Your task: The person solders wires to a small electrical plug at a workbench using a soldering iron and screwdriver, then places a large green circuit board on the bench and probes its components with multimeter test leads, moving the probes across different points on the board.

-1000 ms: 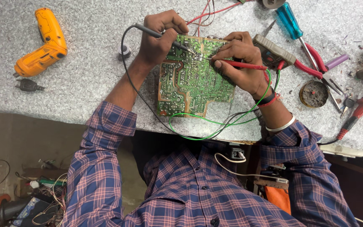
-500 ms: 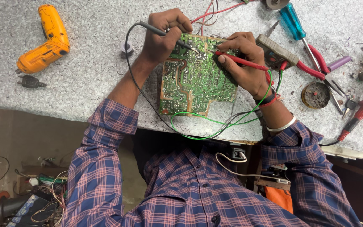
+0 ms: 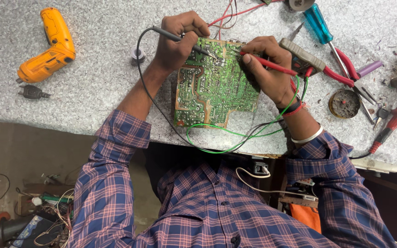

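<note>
You had no screen, sign or label in view. Only one flat blue thing [image 3: 29,229], perhaps a package, lay on the floor at your lower left, too blurred to tell.

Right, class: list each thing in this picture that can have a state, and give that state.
left hand: grips black probe, tip on board
right hand: grips red probe
circuit board: solder side up, flat on bench
orange drill: lying idle
pliers: lying on bench
</note>
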Motion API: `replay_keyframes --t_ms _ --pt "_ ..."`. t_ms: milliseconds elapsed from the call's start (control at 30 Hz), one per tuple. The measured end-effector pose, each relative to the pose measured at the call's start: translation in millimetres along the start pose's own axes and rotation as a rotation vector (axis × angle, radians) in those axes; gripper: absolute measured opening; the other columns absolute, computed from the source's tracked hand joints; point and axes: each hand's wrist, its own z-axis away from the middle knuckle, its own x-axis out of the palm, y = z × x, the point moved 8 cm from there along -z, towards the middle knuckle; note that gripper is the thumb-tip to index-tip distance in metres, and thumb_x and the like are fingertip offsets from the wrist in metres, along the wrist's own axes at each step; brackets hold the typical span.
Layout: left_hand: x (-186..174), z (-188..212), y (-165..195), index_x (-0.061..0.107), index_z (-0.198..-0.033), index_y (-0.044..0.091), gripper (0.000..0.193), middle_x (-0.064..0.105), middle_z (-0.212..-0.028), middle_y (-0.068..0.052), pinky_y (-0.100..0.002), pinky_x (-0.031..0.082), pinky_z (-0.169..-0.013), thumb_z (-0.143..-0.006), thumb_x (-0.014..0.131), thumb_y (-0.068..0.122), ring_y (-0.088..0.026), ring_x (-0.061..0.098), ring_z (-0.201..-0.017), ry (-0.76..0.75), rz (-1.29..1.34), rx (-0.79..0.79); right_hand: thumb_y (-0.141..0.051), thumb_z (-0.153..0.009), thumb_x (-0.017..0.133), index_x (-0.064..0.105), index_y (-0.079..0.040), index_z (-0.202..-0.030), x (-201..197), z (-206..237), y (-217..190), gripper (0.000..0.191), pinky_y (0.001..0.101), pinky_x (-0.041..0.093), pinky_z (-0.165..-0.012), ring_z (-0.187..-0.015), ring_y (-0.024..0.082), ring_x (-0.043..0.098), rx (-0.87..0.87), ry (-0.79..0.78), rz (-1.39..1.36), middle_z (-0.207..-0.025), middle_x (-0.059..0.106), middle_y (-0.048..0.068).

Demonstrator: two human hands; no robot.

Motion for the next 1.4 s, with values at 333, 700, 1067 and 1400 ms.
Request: replay_keyframes --t_ms 333,700,1067,1400 --pt "1 1 2 0.069 -0.095 -0.005 0.023 0.072 -0.079 -0.010 -0.026 0.050 -0.065 -0.087 0.048 0.002 -0.009 0.064 -0.070 -0.011 -0.025 -0.015 -0.014 -0.106 0.072 0.071 0.002 -0.115 -2 0 28 0.018 0.0220 0.053 -0.086 -0.094 0.006 0.066 0.117 0.036 -0.138 -0.106 0.075 0.004" --pt "-1 -2 7 0.071 -0.090 -0.004 0.026 0.069 -0.072 -0.009 -0.027 0.047 -0.060 -0.081 0.048 0.005 -0.011 0.059 -0.062 0.021 -0.092 -0.110 -0.014 -0.102 0.071 0.073 -0.001 -0.111 -4 2 31 0.015 0.0216 0.051 -0.078 -0.086 0.004 0.061 0.168 0.045 -0.125 -0.095 0.072 0.001" --pt "2 -2 12 0.070 -0.091 -0.004 0.025 0.073 -0.083 -0.010 -0.028 0.056 -0.073 -0.083 0.048 0.005 -0.013 0.069 -0.075 0.025 -0.063 -0.125 -0.020 -0.100 0.071 0.072 -0.002 -0.111 -4 1 24 0.021 0.0244 0.053 -0.078 -0.088 0.006 0.065 0.132 0.054 -0.140 -0.097 0.075 0.003" --pt "5 -2 11 0.071 -0.091 -0.004 0.027 0.072 -0.079 -0.010 -0.027 0.053 -0.066 -0.082 0.048 0.007 -0.012 0.064 -0.069 0.019 -0.081 -0.169 -0.022 -0.097 0.071 0.075 -0.002 -0.110 -8 0 15 0.024 0.0271 0.055 -0.083 -0.093 0.011 0.069 0.123 0.075 -0.060 -0.102 0.076 0.006"
